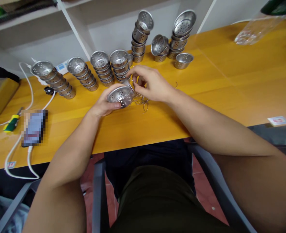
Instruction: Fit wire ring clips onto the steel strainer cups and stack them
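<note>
My left hand (103, 102) is closed around a perforated metal strainer cup (125, 101), its opening tilted toward me and the thumb on its near side. Fingertips of my right hand (149, 82) pinch together at the cup's far right edge, where a thin metal wire (132, 81) shows between them. How far the wire passes into the cup is hidden by the fingers. Beneath and beside the cup, a small heap of bent wires (141, 101) lies on the yellow table (143, 129).
Behind my hands stand several stacks of strainer cups, including a left stack (58, 82) and a tall stack (138, 42). A single cup (183, 61) sits at right. Nearby are a phone (34, 127), white cable (8, 158), screwdriver (12, 123) and plastic bottle (251, 34).
</note>
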Demonstrator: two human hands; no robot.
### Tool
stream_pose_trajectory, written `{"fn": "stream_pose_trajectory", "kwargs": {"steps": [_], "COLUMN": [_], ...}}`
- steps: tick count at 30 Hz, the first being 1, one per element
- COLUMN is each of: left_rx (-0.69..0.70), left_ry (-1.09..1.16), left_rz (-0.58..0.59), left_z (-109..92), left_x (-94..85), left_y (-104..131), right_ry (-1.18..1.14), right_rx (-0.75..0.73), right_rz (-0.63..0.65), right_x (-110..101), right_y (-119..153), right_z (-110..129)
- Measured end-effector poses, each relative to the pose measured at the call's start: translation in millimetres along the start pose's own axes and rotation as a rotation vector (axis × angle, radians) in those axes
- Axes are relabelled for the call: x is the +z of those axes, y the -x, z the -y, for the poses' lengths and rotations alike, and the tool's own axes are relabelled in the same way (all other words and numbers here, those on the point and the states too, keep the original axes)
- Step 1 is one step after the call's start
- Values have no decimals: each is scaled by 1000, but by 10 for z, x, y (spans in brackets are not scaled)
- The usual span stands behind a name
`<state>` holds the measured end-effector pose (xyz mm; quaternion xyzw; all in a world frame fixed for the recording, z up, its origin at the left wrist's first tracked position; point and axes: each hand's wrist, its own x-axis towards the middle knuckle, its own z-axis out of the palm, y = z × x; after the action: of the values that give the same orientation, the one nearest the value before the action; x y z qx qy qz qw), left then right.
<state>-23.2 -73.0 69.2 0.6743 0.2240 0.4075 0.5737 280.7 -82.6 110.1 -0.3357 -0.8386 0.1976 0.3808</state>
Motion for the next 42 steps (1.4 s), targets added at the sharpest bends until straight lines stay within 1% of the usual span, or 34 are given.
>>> {"fn": "stream_pose_trajectory", "kwargs": {"steps": [2,7,10,14,17,20,24,28,30,32,34,35,36,37,39,41,42], "left_rx": [0,-9,24,58,44,38,9,-28,-19,13,47,56,61,64,69,79,83], "left_ry": [12,95,56,-9,6,4,44,92,78,51,12,-1,-3,14,76,87,58], "left_rz": [12,7,-2,-26,-2,18,-1,-1,-28,-70,-112,-128,-137,-137,-130,-137,-153], "left_z": [32,14,-3,-36,-83,-123,-149,-202,-233,-237,-194,-156,-110,-60,41,124,155], "left_x": [-7,54,55,4,-13,8,58,60,23,-36,-101,-130,-155,-176,-213,-255,-281], "left_y": [-3,6,-12,-49,-67,-64,-32,7,21,28,26,22,16,9,-7,-21,-27], "right_ry": [-25,-82,-129,-164,-164,-168,-192,-274,-341,-398,-432,-427,-403,-344,-128,79,148], "right_rx": [25,63,64,91,89,66,101,127,175,214,218,213,204,198,177,160,158], "right_rz": [-7,-103,-130,-127,-140,-144,-111,-106,-166,-292,-436,-474,-482,-426,-183,55,125], "right_x": [46,216,277,330,350,332,297,376,442,459,375,293,190,75,-144,-288,-319], "right_y": [6,-4,5,54,86,91,81,69,36,-25,-97,-127,-148,-155,-132,-77,-51], "right_z": [9,-33,-37,8,58,100,113,62,25,-26,-111,-172,-247,-334,-530,-727,-815]}}
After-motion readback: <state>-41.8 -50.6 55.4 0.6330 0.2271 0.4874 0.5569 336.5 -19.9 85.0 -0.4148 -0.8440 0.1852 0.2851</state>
